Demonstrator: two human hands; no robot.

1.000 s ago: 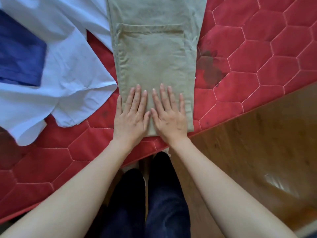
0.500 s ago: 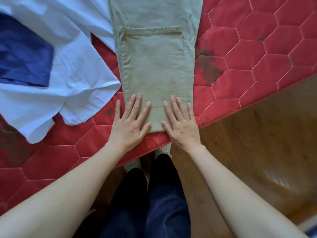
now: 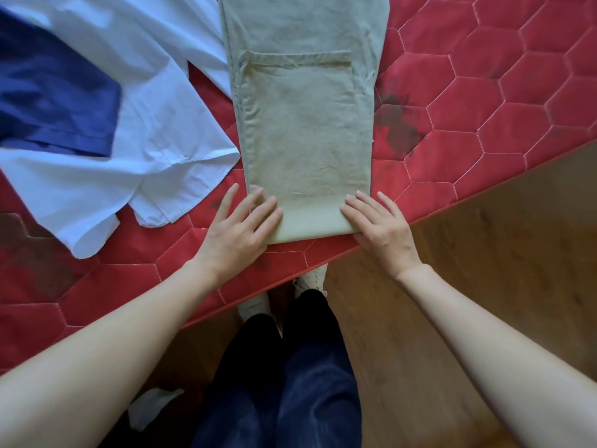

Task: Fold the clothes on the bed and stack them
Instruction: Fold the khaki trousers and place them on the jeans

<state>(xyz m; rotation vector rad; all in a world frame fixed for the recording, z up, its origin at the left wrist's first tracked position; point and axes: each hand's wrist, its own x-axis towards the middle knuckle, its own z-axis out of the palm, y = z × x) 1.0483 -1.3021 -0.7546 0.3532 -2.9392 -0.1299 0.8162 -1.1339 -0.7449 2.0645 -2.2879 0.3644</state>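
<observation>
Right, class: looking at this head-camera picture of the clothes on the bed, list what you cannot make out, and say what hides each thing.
- Khaki trousers: far end cut off by the top edge.
- White shirt: part hidden under the blue garment, part cut off at the top.
- Blue garment: cut off at the left edge, so its type is unclear.
- Trouser corners: covered by the left hand and right hand.
- Shoes: mostly hidden by the bed and legs.

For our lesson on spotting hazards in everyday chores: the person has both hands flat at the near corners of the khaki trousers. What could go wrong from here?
1. The khaki trousers end close to the mattress edge; a pull toward the body could drag them off onto the floor.
2. The white shirt touches their left side, so folding may catch it.
3. The left hand and right hand only press flat; the layers may shift.
</observation>
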